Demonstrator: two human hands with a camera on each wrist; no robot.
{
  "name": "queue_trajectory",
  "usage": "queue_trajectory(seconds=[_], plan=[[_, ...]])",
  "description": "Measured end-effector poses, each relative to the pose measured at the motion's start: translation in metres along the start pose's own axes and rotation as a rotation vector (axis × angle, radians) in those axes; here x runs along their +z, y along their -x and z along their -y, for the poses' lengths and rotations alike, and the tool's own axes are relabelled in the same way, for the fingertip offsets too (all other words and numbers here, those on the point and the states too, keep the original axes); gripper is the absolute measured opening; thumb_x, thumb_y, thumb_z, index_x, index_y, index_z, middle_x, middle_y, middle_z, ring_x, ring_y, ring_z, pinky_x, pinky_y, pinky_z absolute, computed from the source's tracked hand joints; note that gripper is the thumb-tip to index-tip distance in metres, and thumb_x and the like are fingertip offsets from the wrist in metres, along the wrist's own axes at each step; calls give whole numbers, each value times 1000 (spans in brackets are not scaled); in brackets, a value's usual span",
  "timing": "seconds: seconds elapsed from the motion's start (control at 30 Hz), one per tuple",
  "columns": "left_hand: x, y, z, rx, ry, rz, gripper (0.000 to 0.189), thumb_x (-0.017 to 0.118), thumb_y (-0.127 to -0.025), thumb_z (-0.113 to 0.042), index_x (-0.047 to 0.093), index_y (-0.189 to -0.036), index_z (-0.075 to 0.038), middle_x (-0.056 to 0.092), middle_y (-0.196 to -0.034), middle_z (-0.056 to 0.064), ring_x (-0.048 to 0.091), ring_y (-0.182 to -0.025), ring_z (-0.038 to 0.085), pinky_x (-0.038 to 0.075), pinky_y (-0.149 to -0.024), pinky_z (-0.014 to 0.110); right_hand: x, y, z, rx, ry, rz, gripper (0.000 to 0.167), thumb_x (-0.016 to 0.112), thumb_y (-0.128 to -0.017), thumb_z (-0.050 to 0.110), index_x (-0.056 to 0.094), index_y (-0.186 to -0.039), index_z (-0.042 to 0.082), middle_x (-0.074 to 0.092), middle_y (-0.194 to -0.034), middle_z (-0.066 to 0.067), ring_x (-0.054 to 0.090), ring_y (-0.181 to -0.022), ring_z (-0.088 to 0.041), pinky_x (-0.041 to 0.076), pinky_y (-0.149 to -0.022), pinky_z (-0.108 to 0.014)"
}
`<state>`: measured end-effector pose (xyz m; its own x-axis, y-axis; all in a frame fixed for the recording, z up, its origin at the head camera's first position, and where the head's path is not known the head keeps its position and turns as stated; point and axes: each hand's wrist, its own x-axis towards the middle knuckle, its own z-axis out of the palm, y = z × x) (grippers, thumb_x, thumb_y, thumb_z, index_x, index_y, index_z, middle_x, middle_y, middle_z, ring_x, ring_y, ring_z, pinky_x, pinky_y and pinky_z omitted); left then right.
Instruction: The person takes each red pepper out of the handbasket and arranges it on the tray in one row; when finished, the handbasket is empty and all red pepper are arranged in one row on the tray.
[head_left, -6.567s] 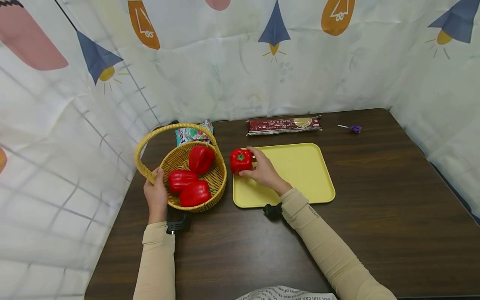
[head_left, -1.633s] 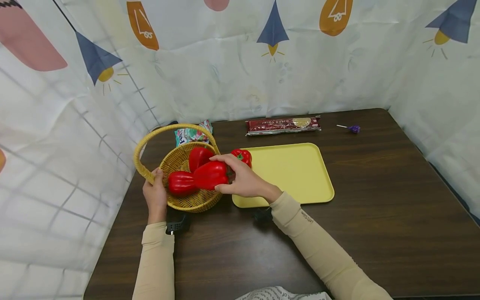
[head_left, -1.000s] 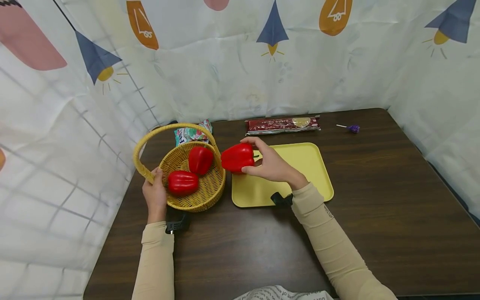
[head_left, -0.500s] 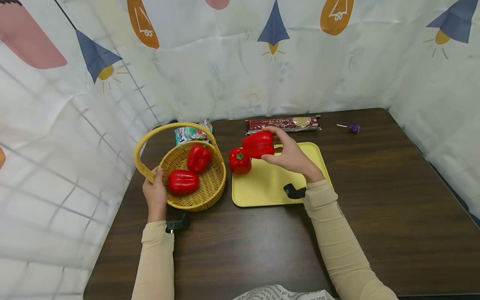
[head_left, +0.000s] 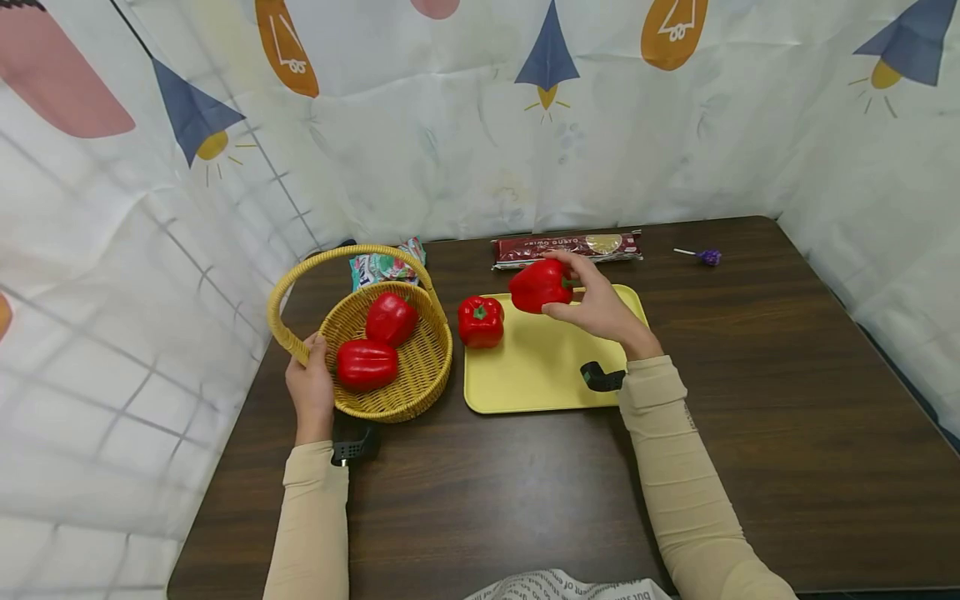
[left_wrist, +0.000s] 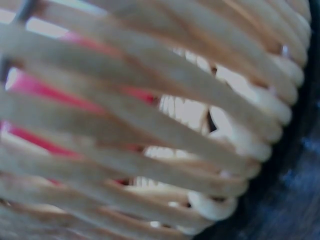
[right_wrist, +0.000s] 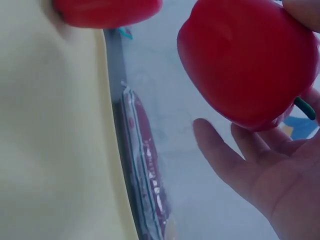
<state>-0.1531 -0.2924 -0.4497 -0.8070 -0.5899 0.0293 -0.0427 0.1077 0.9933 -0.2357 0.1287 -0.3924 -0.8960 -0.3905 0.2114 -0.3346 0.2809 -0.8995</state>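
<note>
at the far left, a white cloth wall [head_left: 97,250] with printed shapes rises beside the dark brown surface [head_left: 465,500]. a beige sleeve [head_left: 311,525] reaches in, and the left hand [head_left: 310,396] grasps the yellow wicker basket [head_left: 426,362], fingers curled where the arched handle [head_left: 276,312] meets the left side of the rim. the left wrist view shows blurred weave, with red glimpsed through the gaps. inside the basket, a front pepper [head_left: 367,365] lies on its side and a rear pepper [head_left: 392,319] lies against it or nearly so, both red. a green and pink packet [head_left: 375,271] lies behind the basket.

next comes a third pepper [head_left: 481,322], also red, upright with its green stem on top, at the left end of the yellow tray [head_left: 532,379]. a dark red packet [head_left: 555,247] lies beyond the tray. over the tray's far part, the right hand [head_left: 603,310] holds a fourth pepper [head_left: 538,286] between thumb and fingers, raised off the tray, stem toward the palm. a black wrist device [head_left: 602,377] shows below that hand. farther right, a purple lollipop [head_left: 708,257] with a white stick lies near the surface's back edge.
</note>
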Motion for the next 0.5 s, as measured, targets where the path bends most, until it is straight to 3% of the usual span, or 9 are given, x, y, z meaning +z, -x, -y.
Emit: queue_trajectory(seconds=[0.5], plan=[[1, 0, -1, 12, -10, -8, 49, 49, -102, -39, 56, -134, -2, 55, -135, 18, 47, -122, 27, 31, -107, 42, 6, -5, -22, 130, 181, 112, 77, 76, -82, 18, 37, -148, 12, 40, -140, -14, 42, -123, -33, 47, -94, -51]])
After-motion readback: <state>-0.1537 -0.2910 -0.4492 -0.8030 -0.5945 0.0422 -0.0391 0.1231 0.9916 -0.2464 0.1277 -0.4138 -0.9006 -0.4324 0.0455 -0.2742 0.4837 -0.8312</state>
